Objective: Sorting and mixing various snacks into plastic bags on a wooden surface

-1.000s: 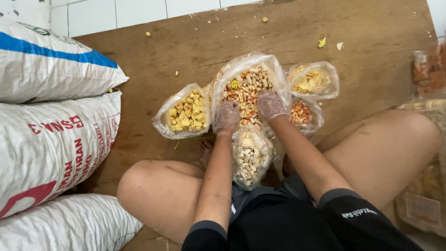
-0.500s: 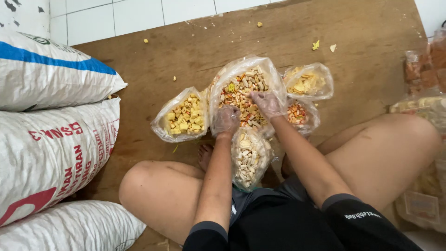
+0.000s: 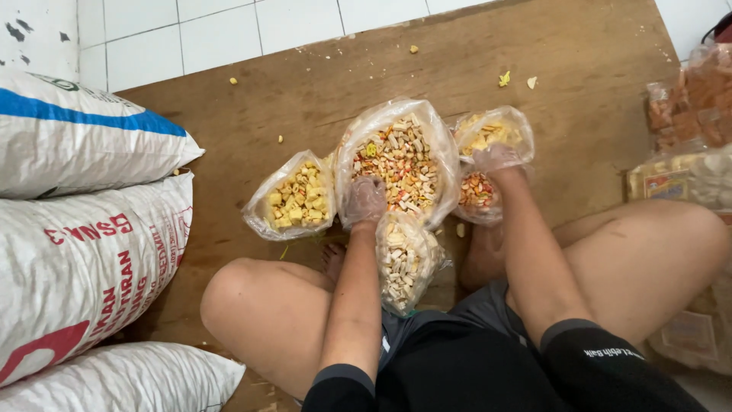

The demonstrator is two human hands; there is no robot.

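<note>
Movement on the right: the right hand (image 3: 496, 158) has left the big mixed-snack bag (image 3: 398, 162) and now sits over the small yellow-chip bag (image 3: 492, 130) just right of it, fingers curled; whether it grips anything I cannot tell. The left hand (image 3: 364, 200) still pinches the big bag's near rim. Both gloves blur the fingertips.

Small snack-packing storeroom: stacked woven sacks (image 3: 84, 229), snack-filled plastic bags (image 3: 396, 164) on a wooden board (image 3: 595, 99), tiled floor (image 3: 221, 38).
</note>
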